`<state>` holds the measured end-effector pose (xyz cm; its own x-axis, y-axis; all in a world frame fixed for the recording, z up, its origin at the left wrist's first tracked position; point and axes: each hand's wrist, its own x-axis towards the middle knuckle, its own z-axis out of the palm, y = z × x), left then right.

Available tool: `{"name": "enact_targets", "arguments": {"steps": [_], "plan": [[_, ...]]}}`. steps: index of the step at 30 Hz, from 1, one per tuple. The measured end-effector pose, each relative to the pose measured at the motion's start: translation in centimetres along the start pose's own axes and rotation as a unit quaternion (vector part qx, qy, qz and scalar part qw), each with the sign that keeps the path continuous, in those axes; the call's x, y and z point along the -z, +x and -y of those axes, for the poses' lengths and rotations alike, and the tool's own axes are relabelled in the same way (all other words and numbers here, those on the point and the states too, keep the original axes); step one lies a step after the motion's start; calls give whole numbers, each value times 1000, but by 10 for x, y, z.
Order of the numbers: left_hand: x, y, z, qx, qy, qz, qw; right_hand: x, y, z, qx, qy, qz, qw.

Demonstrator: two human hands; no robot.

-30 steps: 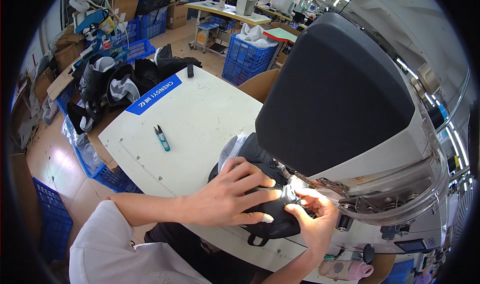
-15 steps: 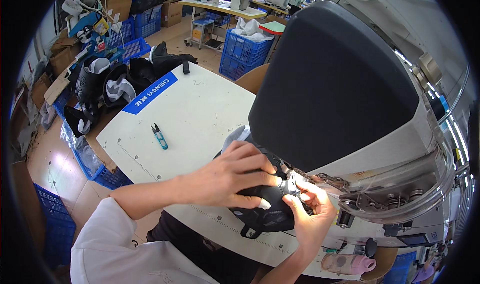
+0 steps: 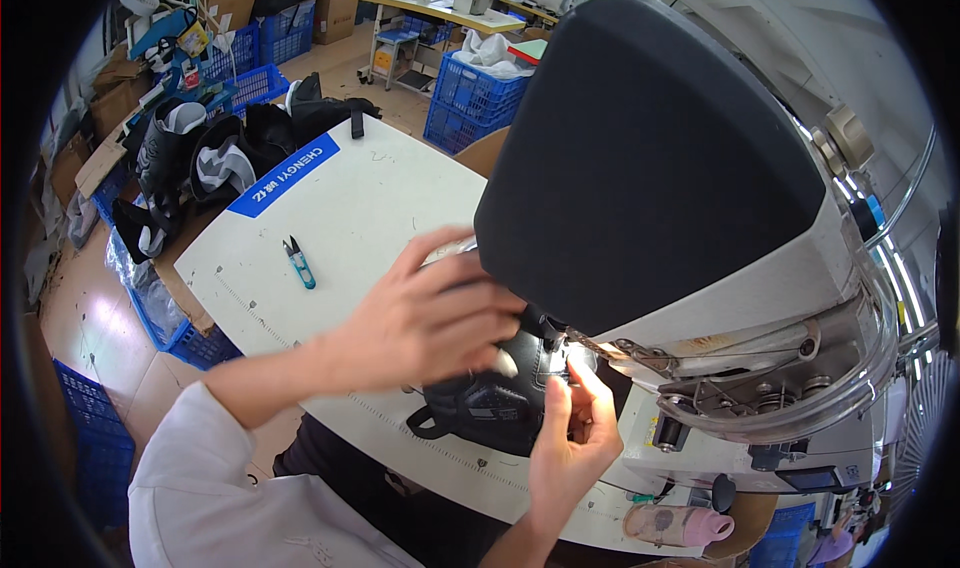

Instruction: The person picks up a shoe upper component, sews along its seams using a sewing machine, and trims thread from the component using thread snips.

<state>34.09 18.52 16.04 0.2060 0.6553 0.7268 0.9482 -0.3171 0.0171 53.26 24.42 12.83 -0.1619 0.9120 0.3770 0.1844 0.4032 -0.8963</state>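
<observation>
A black shoe upper [image 3: 500,398] with a loop at one end lies on the sewing machine's white bed, under the lit needle area [image 3: 568,356]. My right hand [image 3: 575,433] has its thumb and fingers pinched at the upper's edge beside the needle; the fingertips partly hide what they grip. Smeared by motion, my left hand [image 3: 425,313] hovers over the upper's far left part with fingers apart. The large dark head of the sewing machine [image 3: 650,168] covers the upper's far side. Thread snips [image 3: 299,263] with teal handles rest to the left.
Several black shoe uppers [image 3: 225,158] are heaped past the white table's [image 3: 390,183] left edge. A pink bottle [image 3: 678,525] lies at the near right. Blue crates [image 3: 478,93] stand on the floor behind, and others sit at the left.
My left hand has lifted off the upper and shifted left. The upper has turned and slid a little leftward, with my right hand staying at its edge. The whole view has shifted slightly.
</observation>
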Motion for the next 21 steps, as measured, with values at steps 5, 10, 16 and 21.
{"name": "enact_targets", "arguments": {"steps": [5, 10, 16, 21], "plan": [[-42, -19, -78, 74, -37, 76, 994, 30, 29, -14, -57, -70, 4, 996], [-72, -32, -86, 96, -22, 9, 995, 24, 92, -71, -107, -18, 277, 955], [-62, -29, -75, 80, -60, 11, 995, 8, 87, -96, -198, 292, 243, 904], [-50, -30, -48, 54, -130, 45, 989, -10, 69, -73, -98, 299, 145, 938]]}}
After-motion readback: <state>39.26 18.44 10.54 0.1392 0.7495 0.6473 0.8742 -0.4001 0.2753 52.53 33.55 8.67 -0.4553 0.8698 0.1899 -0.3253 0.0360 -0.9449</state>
